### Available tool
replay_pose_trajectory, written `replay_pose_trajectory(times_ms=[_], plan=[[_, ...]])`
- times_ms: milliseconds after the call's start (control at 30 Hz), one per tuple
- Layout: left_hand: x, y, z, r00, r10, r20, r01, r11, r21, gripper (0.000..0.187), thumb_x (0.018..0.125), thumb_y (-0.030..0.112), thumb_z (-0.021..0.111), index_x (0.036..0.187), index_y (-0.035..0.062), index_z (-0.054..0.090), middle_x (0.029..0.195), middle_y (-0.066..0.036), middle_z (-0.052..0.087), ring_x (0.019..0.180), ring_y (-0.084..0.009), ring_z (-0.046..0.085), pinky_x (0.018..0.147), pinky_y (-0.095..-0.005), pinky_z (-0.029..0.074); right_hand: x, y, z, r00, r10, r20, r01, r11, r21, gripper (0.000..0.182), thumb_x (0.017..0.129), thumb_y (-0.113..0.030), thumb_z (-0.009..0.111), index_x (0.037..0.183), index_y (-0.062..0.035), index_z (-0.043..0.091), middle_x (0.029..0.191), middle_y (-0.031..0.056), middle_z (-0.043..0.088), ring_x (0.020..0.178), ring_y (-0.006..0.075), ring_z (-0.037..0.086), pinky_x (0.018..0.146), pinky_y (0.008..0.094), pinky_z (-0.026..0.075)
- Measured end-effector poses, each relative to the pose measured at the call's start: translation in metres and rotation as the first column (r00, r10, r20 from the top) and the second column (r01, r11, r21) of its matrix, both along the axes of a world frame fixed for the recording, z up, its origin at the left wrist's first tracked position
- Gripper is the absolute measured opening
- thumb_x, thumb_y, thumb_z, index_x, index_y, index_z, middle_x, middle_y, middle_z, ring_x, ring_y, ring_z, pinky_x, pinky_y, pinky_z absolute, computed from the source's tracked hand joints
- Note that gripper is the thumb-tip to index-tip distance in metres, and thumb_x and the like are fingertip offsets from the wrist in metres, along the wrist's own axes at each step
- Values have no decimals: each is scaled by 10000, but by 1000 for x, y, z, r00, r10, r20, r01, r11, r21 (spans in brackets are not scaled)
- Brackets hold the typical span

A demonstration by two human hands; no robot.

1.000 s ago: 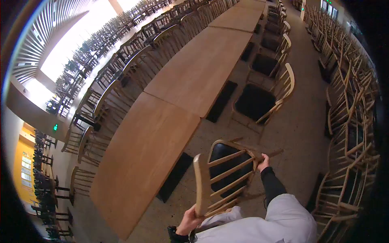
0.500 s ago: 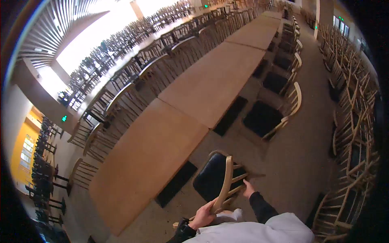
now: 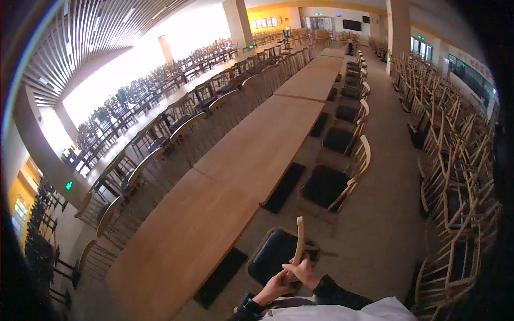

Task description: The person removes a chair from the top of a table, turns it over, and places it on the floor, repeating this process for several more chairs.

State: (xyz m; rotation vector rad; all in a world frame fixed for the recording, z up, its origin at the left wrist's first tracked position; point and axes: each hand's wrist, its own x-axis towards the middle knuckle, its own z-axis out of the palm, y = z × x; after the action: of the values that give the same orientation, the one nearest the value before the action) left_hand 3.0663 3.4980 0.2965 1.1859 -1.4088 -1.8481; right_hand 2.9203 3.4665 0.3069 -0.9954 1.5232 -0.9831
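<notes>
A wooden chair (image 3: 267, 255) with a dark padded seat stands at the table's right side, close in front of me. Its pale curved back rail (image 3: 299, 241) points up toward the camera. My left hand (image 3: 272, 289), with a dark watch on the wrist, is closed on the near end of that rail. Right beside it, my right hand (image 3: 305, 273) is wrapped round the rail too, the two hands nearly touching. Parts of the chair's back and legs are hidden behind my hands and clothing.
A long row of joined wooden tables (image 3: 235, 152) runs away from me. More chairs (image 3: 326, 184) line its right side, and others (image 3: 144, 168) its left. Stacked chairs (image 3: 455, 203) stand across the aisle (image 3: 383, 176) on the right. A pillar (image 3: 397, 32) rises farther back.
My right hand has moved left from the chair's back spindles to the rail, beside my left hand. The camera has tilted up, showing more of the far room.
</notes>
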Motion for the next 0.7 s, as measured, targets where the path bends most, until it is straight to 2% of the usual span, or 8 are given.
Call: replay_pose_trajectory(times_ms=[100,200,300,367,400,467,600,700], plan=[[25,8,16,993,-51,-106,63,991,116,578,758,140,688,1260,4,435,1139,-97,568,1019,-171,543,894,-276,421,-20,-18,-52,986,-67,151,58,996,66,294,657,-52,711,850,4,497,745,84,584,666,188,610,611,317,518],[68,24,7,968,-195,159,162,966,199,520,767,157,699,1218,9,486,1108,-102,575,1034,-172,537,908,-275,410,-37,-29,-39,967,-128,221,111,990,86,176,665,-13,652,761,5,504,671,83,565,610,199,608,576,328,519],[77,40,27,991,-1,136,-57,907,418,435,809,217,639,1177,13,527,1049,-94,587,969,-162,552,833,-268,445,-45,-34,-39,941,-188,280,162,980,114,123,659,7,607,731,9,508,662,85,560,596,202,599,574,321,509],[81,52,4,989,128,72,-146,893,425,538,921,415,398,1292,26,391,1145,-147,564,1073,-247,534,937,-405,390,-44,-44,-46,912,-251,325,248,967,51,128,636,4,611,714,13,510,639,90,554,565,189,576,540,310,479],[84,58,-7,990,120,74,-140,894,425,538,921,415,398,1292,26,391,1145,-147,564,1073,-247,534,937,-405,390,-44,-50,-45,916,-286,280,282,958,57,126,614,7,608,698,17,514,609,91,544,536,179,550,507,304,439],[89,73,-34,832,460,-310,-145,719,679,571,906,457,413,1243,-3,447,992,-162,622,953,-270,594,899,-408,416,-43,-61,-43,904,-333,268,320,943,93,129,590,-16,619,644,12,504,598,80,528,542,177,525,513,313,414],[92,78,-92,670,602,-434,-28,605,796,655,831,495,537,1260,11,433,1036,-160,612,993,-307,573,923,-471,397,-55,-71,-46,885,-314,342,303,949,86,163,564,-53,650,599,16,507,591,67,510,542,185,501,520,332,389],[63,57,-49,609,609,-508,-16,650,760,426,853,297,544,1169,12,530,1009,-80,588,886,-150,551,717,-269,463,-71,-82,-61,865,-238,442,233,970,67,149,583,-32,647,650,6,520,641,67,522,584,179,518,545,326,410]])
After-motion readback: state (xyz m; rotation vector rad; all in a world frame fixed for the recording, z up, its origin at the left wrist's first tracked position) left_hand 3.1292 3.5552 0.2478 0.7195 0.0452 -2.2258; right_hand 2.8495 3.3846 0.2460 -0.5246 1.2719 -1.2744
